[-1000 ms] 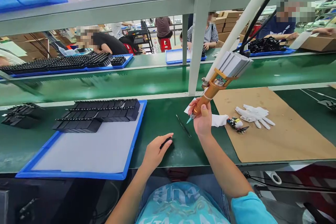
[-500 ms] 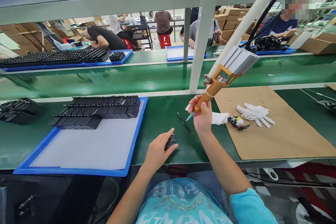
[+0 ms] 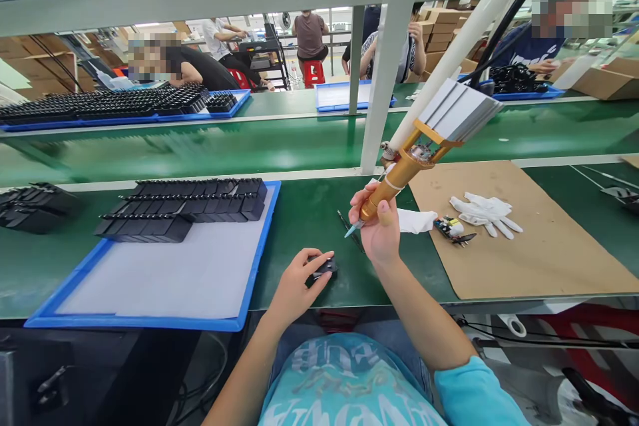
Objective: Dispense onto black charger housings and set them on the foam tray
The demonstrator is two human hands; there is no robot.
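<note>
My right hand [image 3: 380, 229] is wrapped round a gold-coloured dispensing tool [image 3: 394, 181] that hangs from a white tube, its pale blue tip pointing down and left. My left hand [image 3: 298, 283] rests on the green bench and pinches a small black part [image 3: 324, 269] between thumb and fingers. The tool's tip sits a little above and to the right of that part. A thin dark pair of tweezers [image 3: 346, 223] lies on the bench just behind my right hand.
A blue tray [image 3: 150, 306] with rows of black parts [image 3: 190, 203] lies to the left. A cardboard sheet [image 3: 524, 246] to the right carries white gloves [image 3: 482, 211], a white cloth and a small circuit board [image 3: 452, 227]. Other people work beyond the conveyor.
My right hand has brought the tool a little down and left, closer to the black part. My left hand has turned the part and closed its fingers round it.
</note>
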